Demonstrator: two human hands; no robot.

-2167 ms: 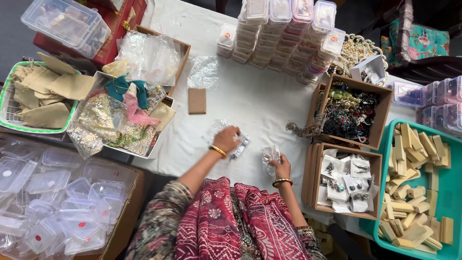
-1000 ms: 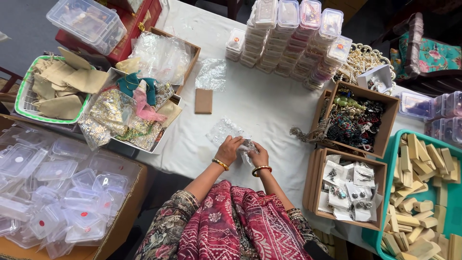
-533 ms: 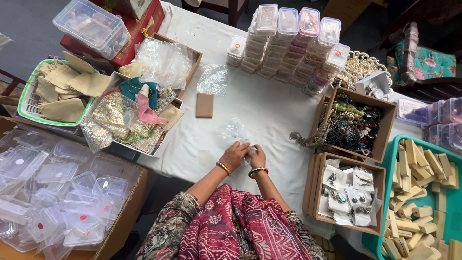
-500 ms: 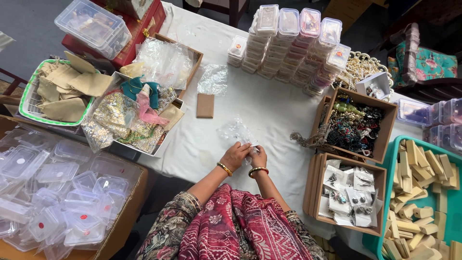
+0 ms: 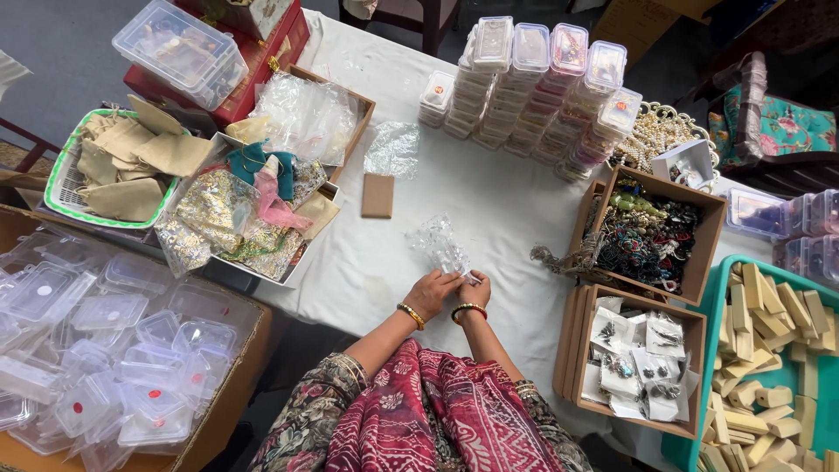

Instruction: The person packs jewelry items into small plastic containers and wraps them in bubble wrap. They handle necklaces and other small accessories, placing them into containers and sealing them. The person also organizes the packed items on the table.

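At the near edge of the white table (image 5: 489,210), the left hand (image 5: 430,290) and right hand (image 5: 474,290) meet side by side, fingers pinched on the near end of a small clear plastic pouch (image 5: 440,245). The step in hand looks like handling this pouch at its mouth, opening or filling it, though the view is too small to say which or whether anything lies inside. The next move probably calls for a fine two-handed grip, one hand steadying the film while the other works the edge. The pouch lies flat on the cloth, its long axis running from the hands away and slightly leftward, toward the brown card (image 5: 377,195). The box of packeted earrings (image 5: 634,360) sits near, on the right.
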